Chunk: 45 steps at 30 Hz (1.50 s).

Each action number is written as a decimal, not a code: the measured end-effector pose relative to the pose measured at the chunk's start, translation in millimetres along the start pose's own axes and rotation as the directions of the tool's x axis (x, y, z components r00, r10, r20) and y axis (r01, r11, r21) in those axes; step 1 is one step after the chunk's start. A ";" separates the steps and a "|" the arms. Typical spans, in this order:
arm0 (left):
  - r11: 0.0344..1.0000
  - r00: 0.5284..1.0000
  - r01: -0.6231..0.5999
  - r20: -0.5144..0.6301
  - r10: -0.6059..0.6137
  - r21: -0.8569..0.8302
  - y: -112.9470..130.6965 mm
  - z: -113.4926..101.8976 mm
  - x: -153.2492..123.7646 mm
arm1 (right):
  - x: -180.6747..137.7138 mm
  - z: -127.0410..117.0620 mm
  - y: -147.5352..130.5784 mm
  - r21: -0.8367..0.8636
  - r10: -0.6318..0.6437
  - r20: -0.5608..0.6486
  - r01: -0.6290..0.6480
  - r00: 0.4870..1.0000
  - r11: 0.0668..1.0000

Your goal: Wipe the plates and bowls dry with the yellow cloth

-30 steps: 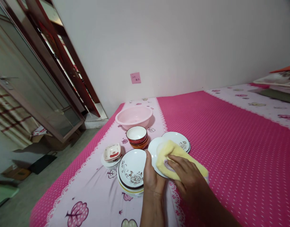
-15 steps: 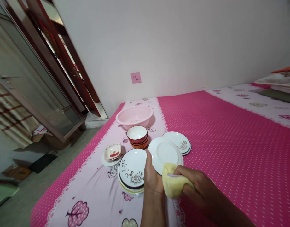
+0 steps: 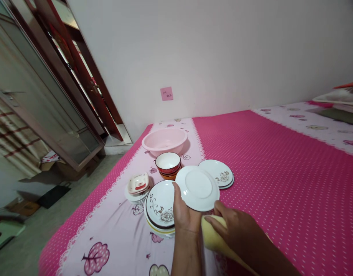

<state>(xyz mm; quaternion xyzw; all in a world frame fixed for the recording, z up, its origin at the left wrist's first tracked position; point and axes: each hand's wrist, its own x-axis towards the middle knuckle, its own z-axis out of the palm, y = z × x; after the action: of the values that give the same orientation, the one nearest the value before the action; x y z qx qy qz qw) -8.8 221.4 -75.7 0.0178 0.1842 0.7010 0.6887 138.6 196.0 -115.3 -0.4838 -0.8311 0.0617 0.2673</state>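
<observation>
My left hand (image 3: 184,215) grips the near edge of a white plate (image 3: 197,187) and holds it off the bed with its underside facing me. Just below that plate, my right hand (image 3: 239,233) is closed on a yellow cloth (image 3: 213,238). Left of the held plate lies a stack of flower-patterned plates (image 3: 160,207). Behind it are two more white plates (image 3: 218,174) and stacked red and orange bowls (image 3: 167,165).
A pink basin (image 3: 164,140) stands near the wall. Small square dishes (image 3: 137,186) are piled to the left. Everything rests on a pink dotted bed cover (image 3: 280,184). Pillows (image 3: 337,101) lie at the far right. An open door (image 3: 44,96) stands on the left.
The yellow cloth came off the plate and moved toward me with my right hand. My left hand raised and tilted the plate, now fully uncovered.
</observation>
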 end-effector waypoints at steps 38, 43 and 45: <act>0.687 0.948 -0.252 0.031 0.317 0.681 -10.7 7.5 -14.6 | 15.8 -22.1 24.3 0.807 0.595 0.104 -0.417 0.797 0.418; 0.561 0.971 -0.155 0.019 0.240 0.813 -17.7 -3.9 -5.4 | 20.4 -20.1 29.1 0.883 0.563 0.208 -0.401 0.800 0.243; 0.592 0.985 -0.102 -0.001 0.171 0.799 -23.6 -8.6 -1.7 | 20.8 -19.5 30.1 0.887 0.536 0.247 -0.412 0.807 0.211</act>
<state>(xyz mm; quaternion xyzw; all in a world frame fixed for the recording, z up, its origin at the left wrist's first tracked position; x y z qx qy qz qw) 11.5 217.3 -90.0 0.3092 0.5015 0.5964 0.5452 163.5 226.1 -101.7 -0.4860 -0.4482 0.5583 0.5012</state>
